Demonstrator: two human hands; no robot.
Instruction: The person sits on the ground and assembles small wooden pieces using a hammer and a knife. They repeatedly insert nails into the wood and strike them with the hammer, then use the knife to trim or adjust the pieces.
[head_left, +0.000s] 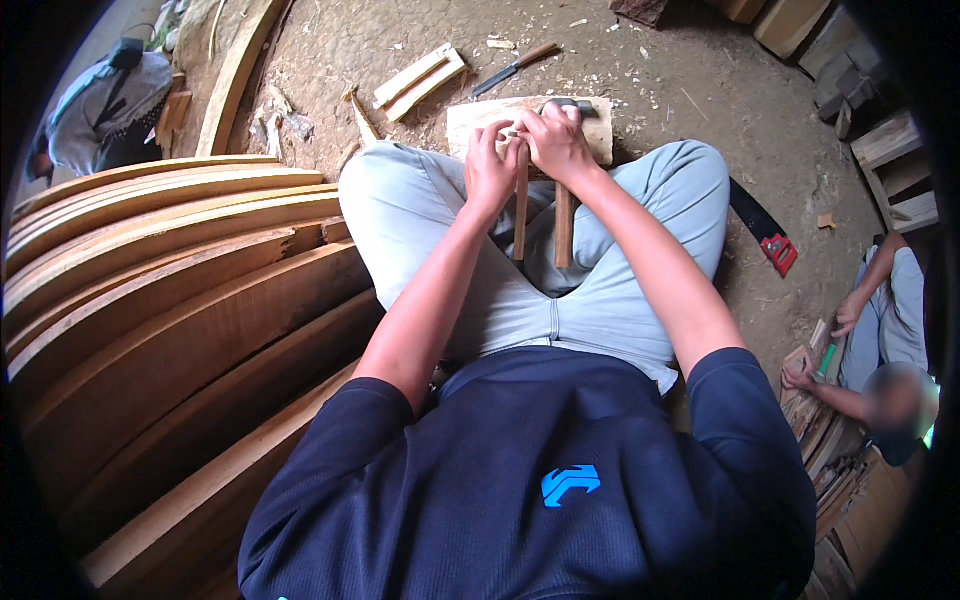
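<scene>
My left hand [488,168] is closed, its fingertips around the upper end of a narrow wooden stick [520,215] that points down toward my lap. Close against it, my right hand [556,145] has its fingers bent and pressed together near the same end; what they pinch is too small to make out. Beneath both hands lies a pale wooden block [470,117]. A hammer rests there too: its dark head [578,106] shows past my right fingers, and its wooden handle [564,232] extends below that hand, between my legs.
Long curved boards [180,240] are stacked at my left. Beyond the block lie a grooved wood piece [420,82] and a wooden-handled blade [514,69]. A red-handled saw [776,252] lies by my right knee. Another person [880,340] works at far right; a person [105,110] bends at upper left.
</scene>
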